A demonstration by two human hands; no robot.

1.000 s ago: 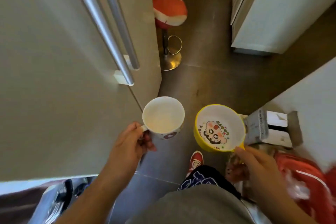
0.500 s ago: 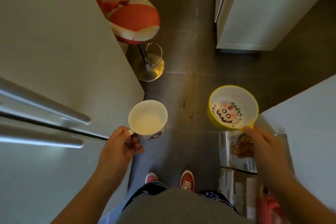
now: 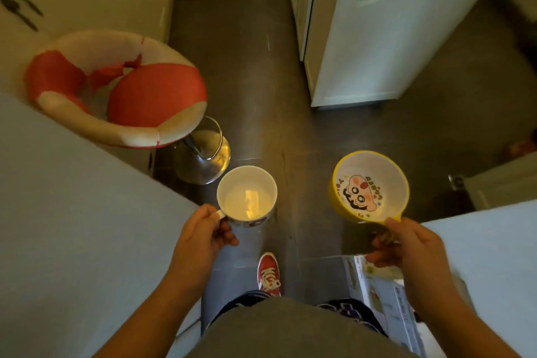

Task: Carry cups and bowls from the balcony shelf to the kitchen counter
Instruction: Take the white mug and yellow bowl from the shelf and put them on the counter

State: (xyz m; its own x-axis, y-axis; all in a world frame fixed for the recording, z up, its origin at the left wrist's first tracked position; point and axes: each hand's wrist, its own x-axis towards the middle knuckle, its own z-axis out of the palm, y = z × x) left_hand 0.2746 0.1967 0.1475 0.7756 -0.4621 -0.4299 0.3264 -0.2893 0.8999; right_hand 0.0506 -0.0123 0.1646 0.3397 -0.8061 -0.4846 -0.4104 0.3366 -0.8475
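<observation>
A white mug (image 3: 247,196) with a patterned outside is upright and empty, and my left hand (image 3: 203,234) grips it by its handle at centre left. To its right is a yellow bowl (image 3: 369,187), white inside with a cartoon face on its bottom. My right hand (image 3: 406,244) pinches the bowl's small handle at its near rim. Both are carried level over a dark tiled floor, about a hand's width apart.
A red and white bar stool (image 3: 116,90) with a chrome base (image 3: 203,160) stands at the left. A pale grey surface (image 3: 72,227) fills the left side, another (image 3: 488,256) the lower right. A white cabinet (image 3: 377,32) stands ahead right. A cardboard box (image 3: 377,293) lies by my right foot.
I have walked forward past the fridge: its handles are out of view and the bar stool is nearer and larger. Mug and bowl stay held, a little farther apart.
</observation>
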